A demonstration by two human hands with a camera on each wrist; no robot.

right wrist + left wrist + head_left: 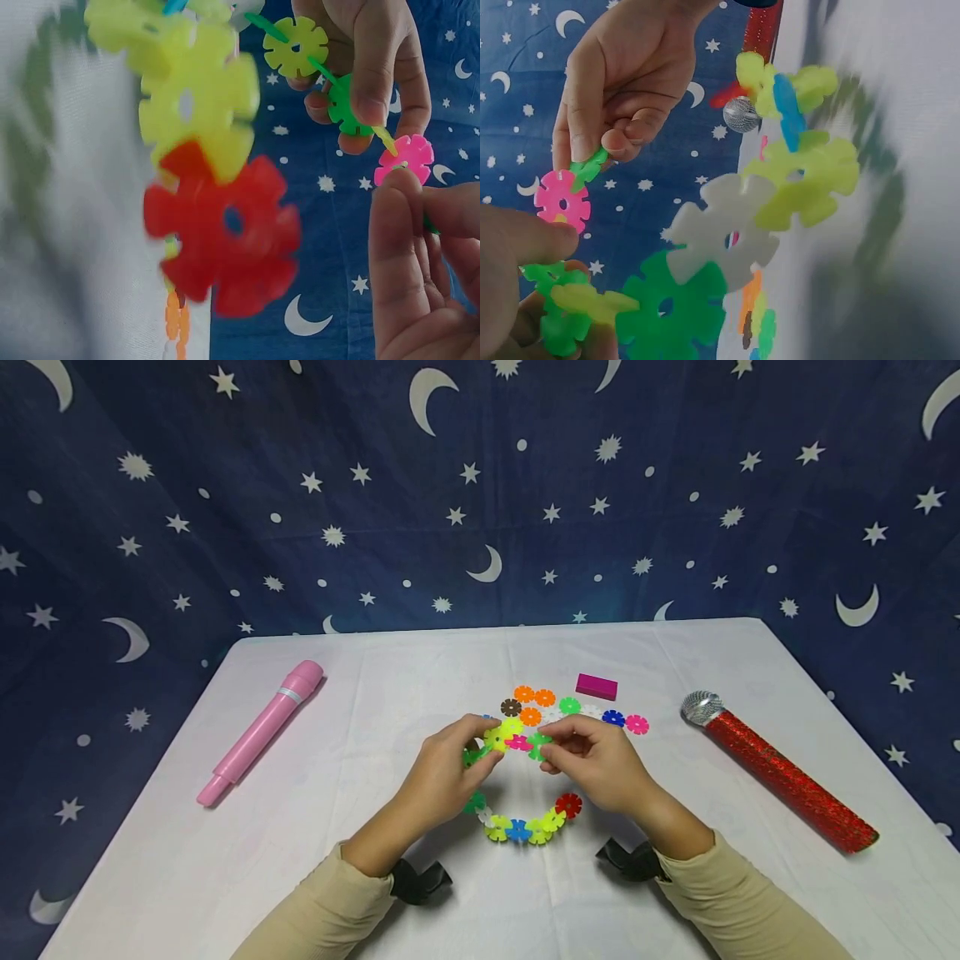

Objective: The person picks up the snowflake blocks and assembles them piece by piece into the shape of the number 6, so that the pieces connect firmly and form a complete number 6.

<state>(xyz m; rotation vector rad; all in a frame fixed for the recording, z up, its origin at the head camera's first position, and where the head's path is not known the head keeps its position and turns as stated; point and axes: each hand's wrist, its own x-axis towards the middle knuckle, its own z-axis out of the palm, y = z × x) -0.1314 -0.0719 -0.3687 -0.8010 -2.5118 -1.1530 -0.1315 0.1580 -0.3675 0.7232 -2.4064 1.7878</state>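
Observation:
A curved chain of slotted plastic snowflake discs hangs from my left hand point(442, 772), which pinches it near a yellow disc point(495, 739) and a green one. Past those fingers, a pink disc point(562, 201) sticks out at the chain's end. Thumb and fingertips of my right hand point(603, 762) grip a green disc point(589, 169), whose edge meets the pink disc. The chain curves below both hands through a green, a white point(724, 229), a blue point(517, 831) and several yellow discs. Its other end is a red disc point(225, 225), away from the fingers.
Loose discs lie on the white table beyond my hands: several orange point(524, 693), a brown point(511, 707), a blue point(612, 717) and a pink one point(637, 724). Behind them is a magenta block point(597, 687). A pink microphone point(262, 731) lies left, a red glittery microphone point(787, 777) right.

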